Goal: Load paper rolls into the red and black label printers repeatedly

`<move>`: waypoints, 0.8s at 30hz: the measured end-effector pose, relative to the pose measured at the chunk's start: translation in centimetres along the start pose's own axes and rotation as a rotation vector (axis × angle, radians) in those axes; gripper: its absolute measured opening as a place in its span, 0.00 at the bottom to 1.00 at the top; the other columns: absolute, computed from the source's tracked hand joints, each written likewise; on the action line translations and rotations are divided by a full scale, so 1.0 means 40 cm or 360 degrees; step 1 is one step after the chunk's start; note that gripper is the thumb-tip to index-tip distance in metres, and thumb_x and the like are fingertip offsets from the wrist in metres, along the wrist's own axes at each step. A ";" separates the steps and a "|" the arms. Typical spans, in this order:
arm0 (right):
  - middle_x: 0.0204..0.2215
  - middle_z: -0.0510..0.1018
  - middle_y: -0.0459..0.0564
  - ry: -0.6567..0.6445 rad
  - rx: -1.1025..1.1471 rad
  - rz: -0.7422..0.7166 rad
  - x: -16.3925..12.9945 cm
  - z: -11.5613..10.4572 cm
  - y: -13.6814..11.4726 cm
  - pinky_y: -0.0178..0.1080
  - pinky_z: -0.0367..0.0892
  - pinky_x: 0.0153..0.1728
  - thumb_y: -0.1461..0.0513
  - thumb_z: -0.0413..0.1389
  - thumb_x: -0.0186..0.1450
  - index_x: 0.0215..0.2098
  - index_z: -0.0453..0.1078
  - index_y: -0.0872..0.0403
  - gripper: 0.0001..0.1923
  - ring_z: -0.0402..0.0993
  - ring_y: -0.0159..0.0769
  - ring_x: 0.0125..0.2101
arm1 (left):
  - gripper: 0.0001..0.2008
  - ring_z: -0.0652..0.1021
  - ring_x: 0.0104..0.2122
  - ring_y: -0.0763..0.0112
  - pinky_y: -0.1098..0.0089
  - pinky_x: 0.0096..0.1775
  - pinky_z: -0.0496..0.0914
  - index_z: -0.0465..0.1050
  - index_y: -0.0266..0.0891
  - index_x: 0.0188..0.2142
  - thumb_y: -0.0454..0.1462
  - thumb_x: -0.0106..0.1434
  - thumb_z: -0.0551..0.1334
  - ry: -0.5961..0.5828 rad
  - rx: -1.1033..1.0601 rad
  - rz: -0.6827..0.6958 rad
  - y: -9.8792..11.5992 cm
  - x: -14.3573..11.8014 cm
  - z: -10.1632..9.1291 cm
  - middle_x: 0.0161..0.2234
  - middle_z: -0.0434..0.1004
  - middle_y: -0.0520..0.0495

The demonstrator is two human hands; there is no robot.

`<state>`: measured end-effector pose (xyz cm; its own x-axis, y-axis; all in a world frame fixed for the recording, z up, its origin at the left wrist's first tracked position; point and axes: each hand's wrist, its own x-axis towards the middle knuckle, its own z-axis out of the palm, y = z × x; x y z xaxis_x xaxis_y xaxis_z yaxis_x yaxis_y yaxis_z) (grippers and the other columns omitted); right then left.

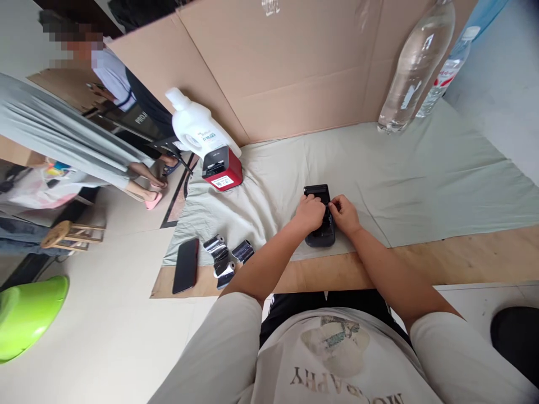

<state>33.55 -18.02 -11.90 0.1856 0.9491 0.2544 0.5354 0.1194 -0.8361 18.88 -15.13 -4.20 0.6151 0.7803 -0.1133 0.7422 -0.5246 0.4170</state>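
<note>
Here, both hands meet on a small black device (320,216) lying on the pale green cloth (421,179) near the desk's (463,261) wooden front edge. Left hand (309,214) curls over the device's left side and top, fingers closed on it; right hand (345,215) pinches at its middle from the right, fingertips narrow. Device: matte, boxy, rounded corners, upper end showing beyond the hands. Left of it, shiny silver foil rolls (223,258) and a flat black phone (186,265). Further back, a red-and-black box-shaped unit (222,168) beside a white plastic jug (196,128). Two clear plastic bottles (416,62) stand against the cardboard backing (286,67); contents unclear.
</note>
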 end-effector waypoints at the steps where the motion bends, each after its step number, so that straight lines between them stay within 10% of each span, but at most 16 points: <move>1: 0.30 0.74 0.51 -0.0004 0.0004 0.0002 0.000 -0.001 0.000 0.45 0.65 0.40 0.51 0.48 0.63 0.31 0.62 0.49 0.11 0.69 0.42 0.33 | 0.01 0.68 0.49 0.41 0.48 0.55 0.55 0.76 0.35 0.26 0.33 0.52 0.66 -0.0027 0.0043 -0.0006 0.001 -0.001 -0.008 0.36 0.73 0.34; 8: 0.29 0.74 0.51 0.0006 0.0013 -0.0013 0.001 -0.002 0.002 0.46 0.66 0.39 0.53 0.49 0.62 0.30 0.62 0.49 0.09 0.69 0.42 0.33 | 0.11 0.74 0.44 0.48 0.55 0.50 0.65 0.78 0.37 0.32 0.33 0.46 0.69 -0.0058 0.0091 -0.0003 -0.002 -0.007 -0.061 0.37 0.76 0.39; 14: 0.28 0.74 0.51 -0.0011 -0.0013 0.0010 0.002 -0.006 -0.002 0.46 0.66 0.38 0.51 0.49 0.62 0.30 0.62 0.49 0.11 0.69 0.42 0.32 | 0.12 0.76 0.35 0.63 0.62 0.42 0.71 0.74 0.36 0.35 0.35 0.48 0.66 -0.0088 -0.0647 -0.0072 -0.046 -0.053 -0.112 0.34 0.77 0.45; 18: 0.29 0.75 0.51 0.0000 -0.0026 -0.0015 0.001 -0.007 0.003 0.46 0.67 0.37 0.51 0.50 0.62 0.31 0.63 0.49 0.11 0.70 0.41 0.31 | 0.15 0.77 0.35 0.67 0.64 0.41 0.71 0.74 0.34 0.39 0.38 0.51 0.66 -0.0293 -0.1191 -0.0180 -0.163 -0.150 -0.217 0.34 0.78 0.45; 24: 0.27 0.75 0.51 0.0030 -0.0106 -0.0023 0.005 -0.003 0.014 0.45 0.65 0.34 0.51 0.50 0.61 0.31 0.64 0.50 0.11 0.69 0.41 0.28 | 0.18 0.77 0.36 0.64 0.67 0.39 0.70 0.77 0.36 0.40 0.39 0.48 0.67 -0.0296 -0.0697 -0.0690 -0.412 -0.327 -0.354 0.36 0.80 0.47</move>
<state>34.00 -17.79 -12.25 0.1925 0.9418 0.2756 0.5917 0.1127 -0.7983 -5.16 -11.88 3.17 0.3487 0.7974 -0.4925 0.7806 0.0437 0.6235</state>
